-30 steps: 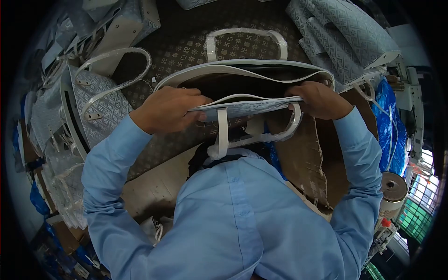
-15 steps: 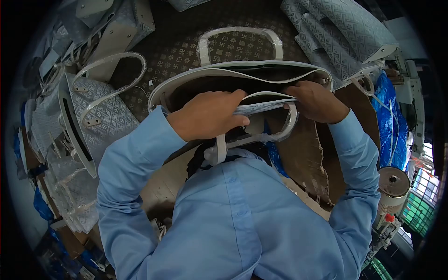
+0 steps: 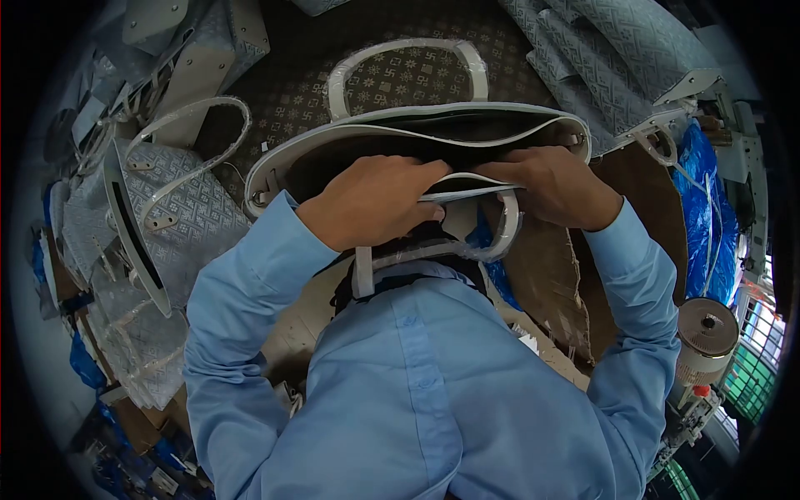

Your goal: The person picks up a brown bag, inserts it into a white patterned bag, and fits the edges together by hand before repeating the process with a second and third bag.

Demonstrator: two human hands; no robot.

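A handbag [image 3: 275, 160] with white trim and a dark lining stands with its mouth open in front of my body. My left hand [image 3: 372, 200] is closed over the near rim, thumb outside and fingers inside. My right hand [image 3: 557, 185] grips the same rim further right, its fingertips hidden within the bag. Between the hands the white edge bows slightly. A plastic-wrapped handle [image 3: 504, 229] hangs on the near side, toward my shirt. The far handle [image 3: 408, 48], wrapped too, stands up behind the bag.
Patterned grey bags [image 3: 196, 196] with white handles are piled at the left. More grey patterned pieces [image 3: 617, 58] lie at the upper right. A blue plastic bundle [image 3: 702, 217], brown cardboard [image 3: 546, 287] and a round beige device [image 3: 707, 329] are on the right.
The bag has shifted slightly left and its near rim has turned, showing less of the patterned outside. My right hand has moved a little lower along the rim; both hands keep hold.
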